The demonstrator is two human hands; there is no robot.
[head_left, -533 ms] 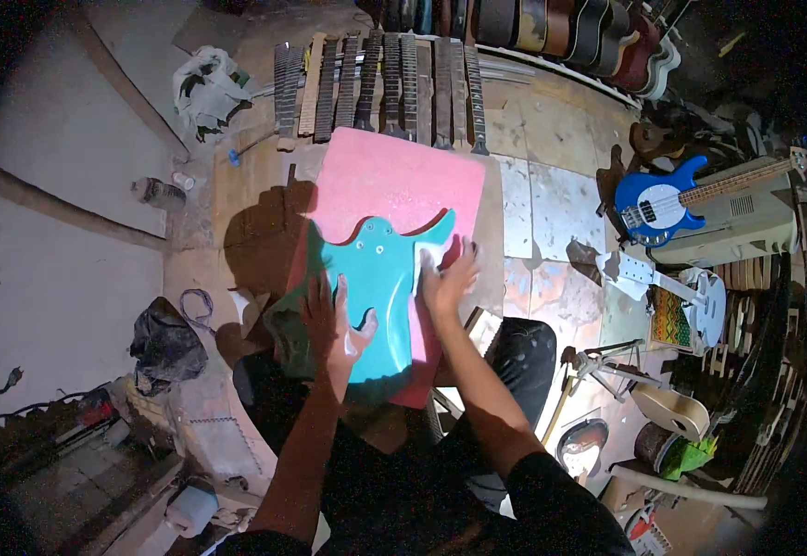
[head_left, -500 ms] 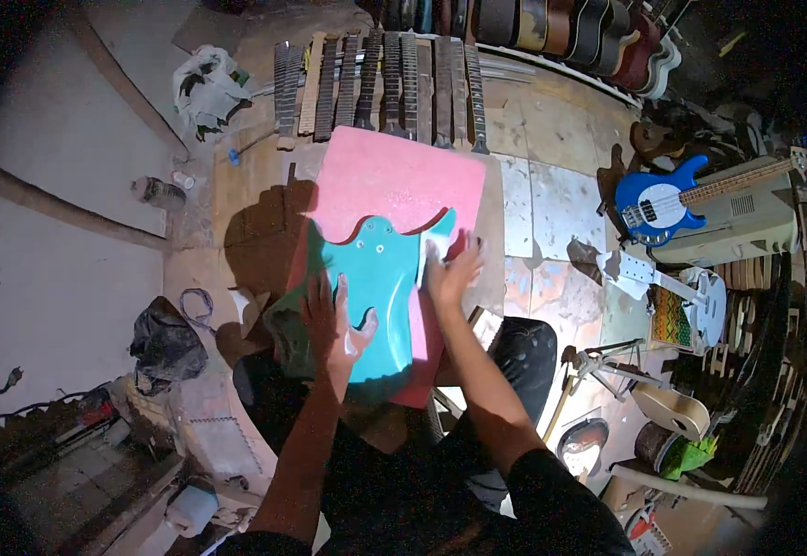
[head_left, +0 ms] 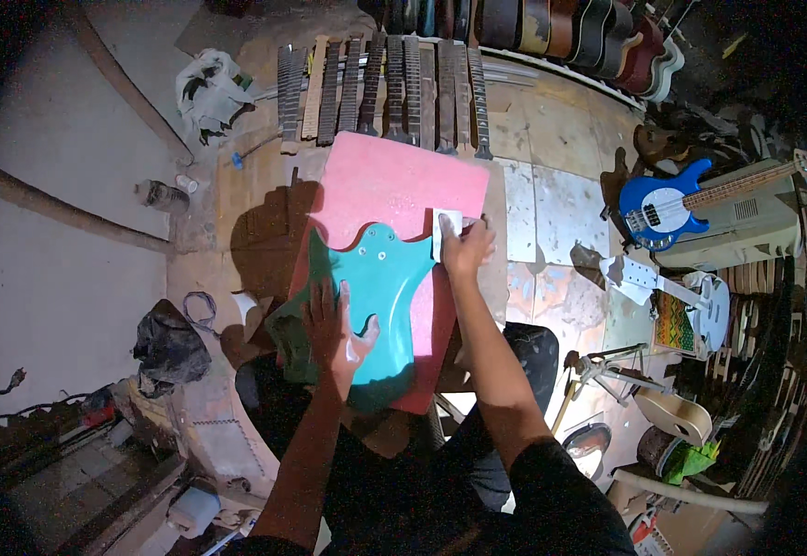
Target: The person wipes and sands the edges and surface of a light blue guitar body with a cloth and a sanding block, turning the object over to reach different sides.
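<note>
A teal electric guitar body (head_left: 394, 292) lies face up on a pink foam slab (head_left: 403, 181) in front of me. Four-screw-style holes aside, its surface looks smooth and glossy. My left hand (head_left: 337, 329) rests flat on the lower left part of the body, fingers stretched and thumb spread. A small white rectangular pad (head_left: 444, 227) is in my right hand (head_left: 467, 248), gripped between thumb and fingers. The pad sits against the tip of the body's right horn, covering that tip. Whether it is sandpaper or a cloth I cannot make out.
Several guitar necks (head_left: 394, 88) lie in a row beyond the slab. At the right are a blue bass guitar (head_left: 663, 206), a white guitar (head_left: 705, 306) and a metal stand (head_left: 598, 366). A black plastic bag (head_left: 170, 343) lies at the left. Guitar bodies (head_left: 570, 37) line the back.
My right hand has moved the white pad from the inner side edge up to the right horn's tip. My left hand stays on the body. The whole view has shifted slightly.
</note>
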